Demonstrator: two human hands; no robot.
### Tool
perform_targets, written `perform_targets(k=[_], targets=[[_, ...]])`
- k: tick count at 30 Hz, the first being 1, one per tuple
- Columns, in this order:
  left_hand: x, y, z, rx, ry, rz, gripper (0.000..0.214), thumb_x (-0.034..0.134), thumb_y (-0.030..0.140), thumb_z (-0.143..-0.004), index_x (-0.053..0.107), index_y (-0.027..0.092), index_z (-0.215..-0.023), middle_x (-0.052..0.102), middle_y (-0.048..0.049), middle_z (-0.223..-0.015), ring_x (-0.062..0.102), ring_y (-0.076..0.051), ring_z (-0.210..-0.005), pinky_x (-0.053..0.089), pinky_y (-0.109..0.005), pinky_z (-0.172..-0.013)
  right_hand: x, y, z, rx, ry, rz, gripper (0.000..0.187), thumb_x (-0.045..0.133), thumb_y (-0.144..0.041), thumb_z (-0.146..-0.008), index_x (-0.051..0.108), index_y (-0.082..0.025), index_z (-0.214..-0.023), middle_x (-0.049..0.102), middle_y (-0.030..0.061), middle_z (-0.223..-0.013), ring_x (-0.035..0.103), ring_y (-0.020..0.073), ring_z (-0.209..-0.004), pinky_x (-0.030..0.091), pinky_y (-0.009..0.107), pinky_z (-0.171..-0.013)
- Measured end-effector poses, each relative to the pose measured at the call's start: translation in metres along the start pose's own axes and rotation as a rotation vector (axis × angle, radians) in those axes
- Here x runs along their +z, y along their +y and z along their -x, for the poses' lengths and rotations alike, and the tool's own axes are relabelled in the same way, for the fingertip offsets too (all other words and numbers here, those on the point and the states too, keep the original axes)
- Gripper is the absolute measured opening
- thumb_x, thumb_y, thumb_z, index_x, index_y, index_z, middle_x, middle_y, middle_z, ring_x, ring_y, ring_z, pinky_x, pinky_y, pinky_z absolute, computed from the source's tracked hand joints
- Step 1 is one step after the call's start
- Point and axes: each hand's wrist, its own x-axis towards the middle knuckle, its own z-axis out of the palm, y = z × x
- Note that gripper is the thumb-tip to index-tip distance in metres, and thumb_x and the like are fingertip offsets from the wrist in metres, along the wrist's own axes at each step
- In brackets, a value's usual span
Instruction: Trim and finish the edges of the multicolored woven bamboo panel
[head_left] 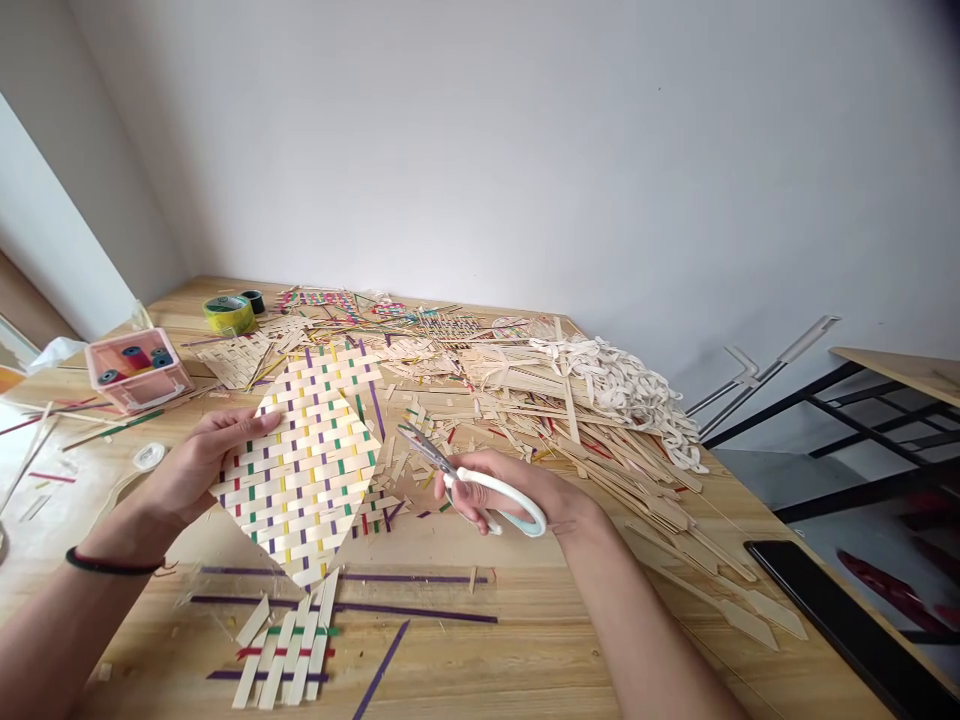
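My left hand (196, 462) grips the left edge of a woven mat (307, 450) of pale strips crossed with purple, green, yellow and red ones, held tilted above the table. My right hand (510, 492) is closed through the white handles of a pair of scissors (450, 468). The scissor blades point up and left toward the mat's right edge, a short gap away. A small woven offcut (289, 650) lies on the wooden table (525, 650) below the mat, among long purple strips (390, 608).
A heap of pale strips and scraps (540, 400) covers the table's middle and right, with white coiled bands (637, 390) behind. A pink box of thread spools (135, 370) and tape rolls (229, 312) stand at left. A black phone (847, 620) lies at the right edge.
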Motion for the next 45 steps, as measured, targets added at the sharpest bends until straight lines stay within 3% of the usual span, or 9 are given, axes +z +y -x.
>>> perform_targets(k=[2, 5, 8, 12, 19, 27, 35, 45], targets=[[0.003, -0.001, 0.002, -0.013, -0.031, -0.031, 0.047, 0.088, 0.057, -0.068, 0.073, 0.013, -0.074, 0.073, -0.0065, -0.062, 0.061, -0.018, -0.045, 0.041, -0.024, -0.04, -0.001, 0.003, -0.002, -0.044, 0.029, 0.017, 0.046, 0.083, -0.057, -0.079, 0.068, -0.016, -0.094, 0.061, -0.0003, -0.077, 0.054, 0.0109, -0.059, 0.047, 0.023, -0.053], [0.006, -0.005, 0.005, -0.018, -0.071, -0.081, 0.049, 0.085, 0.058, -0.075, 0.062, 0.016, -0.064, 0.054, 0.0041, -0.048, 0.039, -0.008, -0.037, 0.025, -0.02, -0.036, -0.001, 0.01, -0.007, -0.077, 0.038, 0.114, 0.045, 0.081, -0.057, -0.083, 0.07, -0.017, -0.098, 0.064, 0.0009, -0.082, 0.056, 0.0117, -0.063, 0.047, 0.023, -0.054], [0.009, -0.01, 0.005, -0.02, -0.111, -0.114, 0.051, 0.083, 0.059, -0.078, 0.056, 0.018, -0.063, 0.044, 0.0074, -0.049, 0.032, -0.007, -0.04, 0.021, -0.02, -0.038, 0.001, 0.017, -0.01, -0.072, 0.021, 0.131, 0.045, 0.08, -0.058, -0.084, 0.071, -0.017, -0.1, 0.067, 0.0021, -0.086, 0.058, 0.0117, -0.066, 0.046, 0.022, -0.056], [0.012, -0.014, 0.002, -0.015, -0.177, -0.133, 0.053, 0.082, 0.06, -0.079, 0.056, 0.018, -0.062, 0.045, 0.0069, -0.052, 0.035, -0.008, -0.043, 0.024, -0.021, -0.041, 0.007, 0.013, -0.01, -0.056, -0.013, 0.099, 0.045, 0.08, -0.057, -0.084, 0.071, -0.017, -0.103, 0.068, 0.0018, -0.088, 0.059, 0.011, -0.07, 0.045, 0.02, -0.058], [0.014, -0.014, 0.001, -0.019, -0.22, -0.151, 0.049, 0.078, 0.057, -0.085, 0.056, 0.019, -0.062, 0.048, 0.0062, -0.052, 0.035, -0.009, -0.044, 0.024, -0.022, -0.043, 0.016, 0.0, -0.007, -0.075, -0.02, 0.234, 0.049, 0.082, -0.059, -0.083, 0.072, -0.015, -0.101, 0.061, -0.0021, -0.076, 0.049, 0.0076, -0.06, 0.036, 0.018, -0.05], [0.023, -0.008, 0.005, -0.019, -0.2, -0.117, 0.051, 0.083, 0.058, -0.078, 0.056, 0.019, -0.059, 0.05, 0.004, -0.051, 0.039, -0.01, -0.044, 0.024, -0.025, -0.043, 0.027, -0.005, -0.009, -0.115, 0.061, 0.197, 0.05, 0.083, -0.061, -0.08, 0.062, -0.016, -0.079, 0.052, -0.0065, -0.058, 0.044, 0.0063, -0.047, 0.032, 0.019, -0.043], [0.026, -0.003, 0.009, -0.05, -0.176, -0.05, 0.047, 0.087, 0.059, -0.072, 0.065, 0.017, -0.066, 0.057, 0.0034, -0.052, 0.043, -0.01, -0.042, 0.026, -0.022, -0.042, 0.034, -0.002, -0.012, -0.139, 0.126, 0.174, 0.047, 0.08, -0.06, -0.084, 0.066, -0.014, -0.082, 0.052, -0.0059, -0.058, 0.046, 0.0063, -0.043, 0.032, 0.018, -0.039], [0.028, -0.003, 0.008, -0.056, -0.156, -0.051, 0.045, 0.089, 0.058, -0.069, 0.07, 0.016, -0.068, 0.065, 0.0001, -0.057, 0.05, -0.012, -0.045, 0.031, -0.023, -0.044, 0.036, 0.001, -0.018, -0.157, 0.081, 0.133, 0.055, 0.076, -0.068, -0.084, 0.061, -0.016, -0.082, 0.056, -0.005, -0.057, 0.047, 0.0068, -0.043, 0.034, 0.018, -0.041]])
